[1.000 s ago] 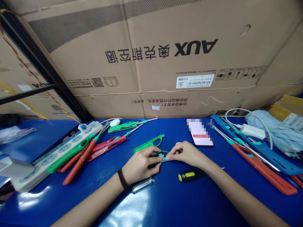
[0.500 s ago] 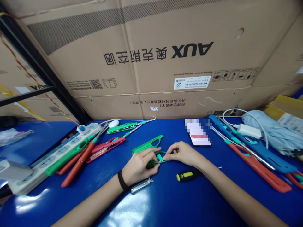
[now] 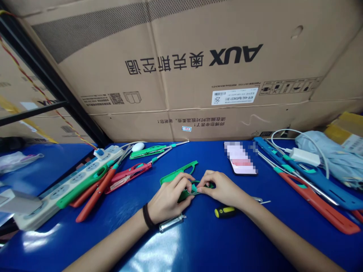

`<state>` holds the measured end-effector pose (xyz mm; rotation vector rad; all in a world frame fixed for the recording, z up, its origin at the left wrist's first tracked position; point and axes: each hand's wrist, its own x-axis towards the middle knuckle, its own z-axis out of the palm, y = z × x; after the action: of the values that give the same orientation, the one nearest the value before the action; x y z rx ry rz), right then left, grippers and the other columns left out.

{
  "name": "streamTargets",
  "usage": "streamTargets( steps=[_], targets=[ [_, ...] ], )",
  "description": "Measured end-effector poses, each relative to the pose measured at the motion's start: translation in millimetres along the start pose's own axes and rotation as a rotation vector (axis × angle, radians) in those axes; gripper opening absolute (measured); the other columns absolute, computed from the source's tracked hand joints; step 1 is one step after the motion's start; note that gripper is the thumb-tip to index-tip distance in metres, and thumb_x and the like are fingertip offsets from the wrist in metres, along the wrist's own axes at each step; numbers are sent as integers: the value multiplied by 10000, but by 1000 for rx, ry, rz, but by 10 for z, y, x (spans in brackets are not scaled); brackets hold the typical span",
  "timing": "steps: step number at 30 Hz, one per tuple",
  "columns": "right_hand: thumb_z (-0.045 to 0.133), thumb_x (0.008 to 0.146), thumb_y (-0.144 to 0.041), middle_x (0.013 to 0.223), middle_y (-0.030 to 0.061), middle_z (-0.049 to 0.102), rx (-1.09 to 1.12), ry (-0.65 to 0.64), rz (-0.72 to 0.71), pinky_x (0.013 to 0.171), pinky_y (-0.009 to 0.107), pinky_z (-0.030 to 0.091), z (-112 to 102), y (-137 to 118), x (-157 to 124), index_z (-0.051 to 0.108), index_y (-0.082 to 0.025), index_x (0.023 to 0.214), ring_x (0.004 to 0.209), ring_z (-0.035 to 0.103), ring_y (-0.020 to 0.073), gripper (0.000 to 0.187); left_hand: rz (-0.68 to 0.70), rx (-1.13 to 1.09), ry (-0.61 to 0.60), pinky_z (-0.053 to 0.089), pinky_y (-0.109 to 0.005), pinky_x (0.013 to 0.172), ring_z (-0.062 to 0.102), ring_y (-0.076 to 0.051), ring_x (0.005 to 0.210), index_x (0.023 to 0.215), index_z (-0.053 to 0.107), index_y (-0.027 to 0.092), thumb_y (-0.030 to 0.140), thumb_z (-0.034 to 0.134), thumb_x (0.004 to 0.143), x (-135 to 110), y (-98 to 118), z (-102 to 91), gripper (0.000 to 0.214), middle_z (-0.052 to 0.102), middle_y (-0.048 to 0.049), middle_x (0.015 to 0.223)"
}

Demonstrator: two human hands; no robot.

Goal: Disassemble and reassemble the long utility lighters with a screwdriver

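My left hand (image 3: pixel 169 197), with a dark band on its wrist, is closed around a green lighter casing half (image 3: pixel 184 195) low over the table. A small teal trigger (image 3: pixel 194 187) shows in that casing between my hands. The fingertips of my right hand (image 3: pixel 222 188) are pinched together at the casing's right part, beside the trigger; any smaller part between them is hidden. Just behind my left hand lies another green casing half (image 3: pixel 171 176). A silver cylinder (image 3: pixel 171 223), like a lighter's gas tank, rests below my left wrist. Under my right forearm is a black and yellow screwdriver (image 3: pixel 225 212).
Red (image 3: pixel 130 176) and green (image 3: pixel 149 151) opened lighters lie at the back left, near a white power strip (image 3: pixel 82 177) with lighters against it. A phone (image 3: pixel 241 158) lies behind my right hand. Blue (image 3: pixel 320 183) and orange (image 3: pixel 317 200) lighters lie right. A cardboard box (image 3: pixel 176 90) stands behind.
The view has shifted slightly. My left fingers have curled in closer to the teal trigger, and my right fingers still pinch at the casing.
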<state>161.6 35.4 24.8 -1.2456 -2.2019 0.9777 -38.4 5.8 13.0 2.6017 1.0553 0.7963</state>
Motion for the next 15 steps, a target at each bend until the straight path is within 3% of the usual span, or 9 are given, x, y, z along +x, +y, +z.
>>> streamTargets(
  steps=[6,9,12,15],
  targets=[
    [664,764,-172,762,17,630,38,-6,8,690,258,430,40,53,17,729,-191,741,742,592,155,71,17,9,-3,494,-251,719,607,-154,922,851,471,196,156,529,833,3,-11,-11,73,577,-63,1069],
    [674,766,-230,752,13,632,16,16,-6,662,254,422,40,81,16,738,-210,762,712,592,150,66,43,7,-22,510,-279,784,595,-171,987,967,507,201,163,514,843,10,-15,-24,131,590,-70,1083],
    [596,833,-321,746,16,626,-4,56,-66,633,250,409,-84,114,-9,711,-195,751,684,575,142,189,40,30,-49,518,-302,838,597,-177,1004,1146,498,215,184,505,857,15,-23,-26,291,591,-70,1118],
    [586,821,-421,781,16,615,-64,96,-98,629,255,405,-309,172,-85,649,-190,769,697,553,148,245,46,49,-48,531,-300,828,610,-174,978,1173,508,220,197,511,858,13,-36,-16,315,594,-66,1120]
  ],
)
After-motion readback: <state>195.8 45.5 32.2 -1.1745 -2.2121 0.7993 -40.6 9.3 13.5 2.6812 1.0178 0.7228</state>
